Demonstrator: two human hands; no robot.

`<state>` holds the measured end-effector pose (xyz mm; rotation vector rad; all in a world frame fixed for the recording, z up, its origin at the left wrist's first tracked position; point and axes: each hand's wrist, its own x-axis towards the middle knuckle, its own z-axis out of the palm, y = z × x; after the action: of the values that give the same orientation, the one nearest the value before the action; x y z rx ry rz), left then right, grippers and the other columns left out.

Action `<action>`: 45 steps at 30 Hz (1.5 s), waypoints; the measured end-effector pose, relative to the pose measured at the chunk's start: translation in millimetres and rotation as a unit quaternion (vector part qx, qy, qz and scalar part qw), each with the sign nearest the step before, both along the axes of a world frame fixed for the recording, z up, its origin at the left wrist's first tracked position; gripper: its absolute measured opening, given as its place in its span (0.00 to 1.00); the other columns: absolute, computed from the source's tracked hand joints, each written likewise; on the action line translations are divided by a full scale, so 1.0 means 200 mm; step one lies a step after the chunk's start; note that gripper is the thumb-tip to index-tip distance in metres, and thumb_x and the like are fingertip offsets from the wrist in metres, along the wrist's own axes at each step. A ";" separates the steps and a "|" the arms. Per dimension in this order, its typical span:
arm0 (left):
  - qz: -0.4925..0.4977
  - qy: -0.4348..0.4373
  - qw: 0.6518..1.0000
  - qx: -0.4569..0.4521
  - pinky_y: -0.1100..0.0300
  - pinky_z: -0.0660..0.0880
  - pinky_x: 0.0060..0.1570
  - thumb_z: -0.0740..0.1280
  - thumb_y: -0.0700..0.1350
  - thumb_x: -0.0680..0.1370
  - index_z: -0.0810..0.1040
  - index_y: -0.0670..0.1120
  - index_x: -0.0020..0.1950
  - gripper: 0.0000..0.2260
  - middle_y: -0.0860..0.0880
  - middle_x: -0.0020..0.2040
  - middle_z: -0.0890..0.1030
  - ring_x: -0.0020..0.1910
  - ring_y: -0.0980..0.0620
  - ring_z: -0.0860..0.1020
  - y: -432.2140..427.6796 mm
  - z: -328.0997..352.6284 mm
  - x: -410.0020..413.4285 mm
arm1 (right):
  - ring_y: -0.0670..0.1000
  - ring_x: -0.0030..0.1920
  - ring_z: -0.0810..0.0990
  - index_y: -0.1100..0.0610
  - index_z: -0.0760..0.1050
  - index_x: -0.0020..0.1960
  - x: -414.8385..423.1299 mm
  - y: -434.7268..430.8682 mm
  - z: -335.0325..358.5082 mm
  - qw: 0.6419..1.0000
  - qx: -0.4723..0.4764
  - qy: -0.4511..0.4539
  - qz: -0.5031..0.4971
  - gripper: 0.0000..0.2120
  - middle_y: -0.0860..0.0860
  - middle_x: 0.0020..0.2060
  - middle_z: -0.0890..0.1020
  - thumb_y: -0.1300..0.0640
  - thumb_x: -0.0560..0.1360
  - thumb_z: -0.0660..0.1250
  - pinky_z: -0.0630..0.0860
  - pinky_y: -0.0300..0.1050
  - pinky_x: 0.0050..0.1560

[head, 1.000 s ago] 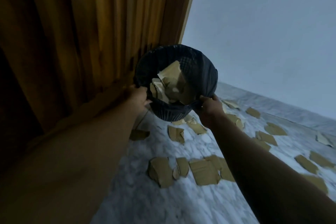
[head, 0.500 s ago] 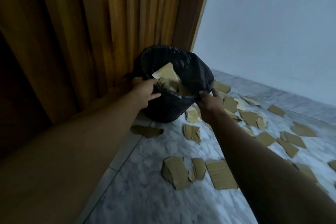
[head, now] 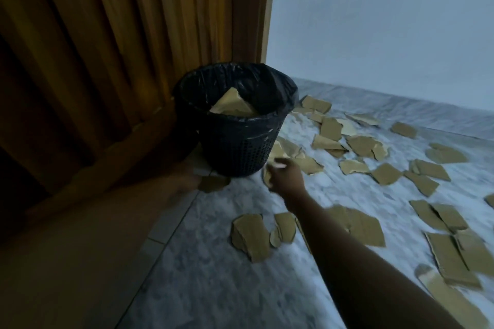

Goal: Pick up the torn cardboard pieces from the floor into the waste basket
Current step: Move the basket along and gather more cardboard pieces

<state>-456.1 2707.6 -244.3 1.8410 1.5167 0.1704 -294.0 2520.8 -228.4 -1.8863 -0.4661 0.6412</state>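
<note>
Only the two arms of the person are seen. The right forearm (head: 347, 256) is bare along all its visible length, slim and smooth, and the right hand (head: 284, 177) is bare too (its fingers are smeared by blur, so small details cannot be told). The left forearm (head: 120, 222), wide and close to the camera, lies in shadow; it seems bare as well, like the left hand (head: 187, 172).

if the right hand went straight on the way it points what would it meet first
Probably the torn cardboard piece at the foot of the waste basket, beyond the right hand, then the basket's wall; blur leaves depth unclear.
</note>
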 end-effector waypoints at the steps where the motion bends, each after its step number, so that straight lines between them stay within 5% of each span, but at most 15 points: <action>1: -0.054 0.048 0.997 0.021 0.47 0.66 0.70 0.59 0.55 0.81 0.60 0.44 0.77 0.28 0.42 0.75 0.64 0.71 0.40 0.66 -0.06 -0.03 -0.01 | 0.57 0.50 0.83 0.60 0.73 0.68 -0.03 -0.03 -0.10 0.990 -0.088 -0.066 0.088 0.24 0.59 0.57 0.81 0.49 0.77 0.70 0.81 0.56 0.55; 5: -0.215 0.152 0.963 0.057 0.41 0.50 0.75 0.52 0.58 0.82 0.52 0.59 0.79 0.25 0.47 0.80 0.52 0.77 0.41 0.52 -0.17 -0.24 0.00 | 0.59 0.67 0.72 0.53 0.66 0.75 -0.22 -0.12 -0.36 0.894 -0.271 -0.226 0.277 0.28 0.57 0.68 0.71 0.51 0.77 0.69 0.72 0.52 0.65; 8: -0.281 0.140 0.948 0.060 0.43 0.49 0.76 0.51 0.56 0.84 0.48 0.55 0.81 0.26 0.47 0.81 0.47 0.79 0.44 0.50 -0.19 -0.39 -0.03 | 0.61 0.68 0.68 0.51 0.62 0.76 -0.30 -0.16 -0.40 0.863 -0.305 -0.283 0.288 0.30 0.57 0.68 0.69 0.50 0.77 0.67 0.71 0.55 0.63; 12: -0.245 0.106 0.961 0.069 0.45 0.58 0.74 0.50 0.66 0.77 0.55 0.55 0.79 0.32 0.46 0.79 0.58 0.75 0.43 0.61 -0.13 -0.44 -0.11 | 0.62 0.67 0.65 0.55 0.67 0.70 -0.24 -0.23 -0.41 0.874 -0.320 -0.315 0.184 0.19 0.59 0.65 0.71 0.57 0.80 0.58 0.72 0.57 0.58; 18: -0.174 0.155 0.972 -0.033 0.41 0.46 0.76 0.61 0.79 0.60 0.50 0.49 0.81 0.58 0.44 0.80 0.51 0.78 0.41 0.53 -0.17 -0.36 -0.05 | 0.61 0.68 0.65 0.51 0.68 0.68 -0.12 -0.34 -0.43 0.862 -0.370 -0.255 0.234 0.20 0.55 0.67 0.69 0.58 0.77 0.65 0.68 0.59 0.63; 23: -0.245 0.207 0.943 0.085 0.43 0.60 0.70 0.70 0.70 0.64 0.66 0.48 0.71 0.43 0.45 0.72 0.64 0.70 0.39 0.62 -0.18 -0.32 -0.08 | 0.62 0.61 0.71 0.54 0.68 0.64 -0.12 -0.35 -0.40 0.872 -0.366 -0.228 0.234 0.22 0.58 0.64 0.67 0.57 0.74 0.71 0.73 0.59 0.60; 27: -0.264 0.260 0.926 0.069 0.46 0.61 0.70 0.75 0.66 0.65 0.60 0.49 0.74 0.45 0.44 0.73 0.63 0.70 0.38 0.61 -0.22 -0.29 -0.10 | 0.63 0.62 0.71 0.54 0.58 0.71 -0.12 -0.36 -0.40 0.909 -0.332 -0.176 0.183 0.28 0.59 0.64 0.68 0.56 0.77 0.68 0.71 0.58 0.59; 31: -0.287 0.307 0.904 0.079 0.43 0.57 0.69 0.62 0.74 0.69 0.61 0.47 0.75 0.44 0.43 0.73 0.64 0.71 0.40 0.61 -0.26 -0.31 -0.10 | 0.62 0.65 0.68 0.54 0.63 0.69 -0.15 -0.37 -0.41 0.899 -0.346 -0.193 0.185 0.22 0.57 0.65 0.70 0.54 0.78 0.65 0.67 0.64 0.64; 34: -0.298 0.255 0.917 0.076 0.42 0.56 0.70 0.54 0.76 0.72 0.58 0.46 0.77 0.44 0.43 0.75 0.59 0.72 0.40 0.58 -0.33 -0.32 -0.04 | 0.63 0.68 0.66 0.56 0.62 0.61 -0.17 -0.39 -0.41 0.901 -0.350 -0.168 0.193 0.13 0.59 0.64 0.70 0.54 0.79 0.61 0.63 0.68 0.67; 36: -0.323 0.227 0.916 0.077 0.44 0.57 0.71 0.54 0.75 0.73 0.53 0.45 0.79 0.45 0.44 0.77 0.55 0.74 0.40 0.56 -0.40 -0.30 0.04 | 0.63 0.70 0.63 0.57 0.64 0.63 -0.14 -0.42 -0.36 0.902 -0.357 -0.156 0.187 0.19 0.60 0.67 0.67 0.50 0.78 0.64 0.63 0.68 0.67; 39: -0.403 0.189 0.894 0.050 0.46 0.60 0.71 0.64 0.69 0.73 0.57 0.42 0.77 0.43 0.45 0.78 0.52 0.75 0.41 0.55 -0.53 -0.27 0.16 | 0.64 0.76 0.52 0.58 0.70 0.65 -0.05 -0.50 -0.30 0.866 -0.408 -0.209 0.201 0.26 0.57 0.71 0.63 0.45 0.74 0.69 0.56 0.73 0.70; 42: -0.482 0.223 0.846 0.037 0.49 0.64 0.67 0.69 0.61 0.74 0.65 0.40 0.70 0.34 0.41 0.74 0.59 0.71 0.40 0.62 -0.66 -0.25 0.24 | 0.66 0.78 0.44 0.53 0.67 0.72 0.06 -0.60 -0.33 0.827 -0.454 -0.247 0.220 0.34 0.56 0.78 0.53 0.44 0.70 0.72 0.45 0.78 0.71; 45: -0.494 0.249 0.830 0.069 0.49 0.70 0.62 0.78 0.58 0.67 0.64 0.44 0.69 0.38 0.42 0.68 0.64 0.67 0.39 0.64 -0.72 -0.26 0.27 | 0.66 0.78 0.41 0.54 0.64 0.74 0.13 -0.65 -0.38 0.813 -0.453 -0.251 0.268 0.36 0.54 0.80 0.48 0.43 0.71 0.73 0.47 0.77 0.72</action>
<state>-401.9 2564.1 -295.9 2.6795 0.6432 -0.7621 -268.1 2390.2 -305.1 -2.8974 -1.2310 0.8036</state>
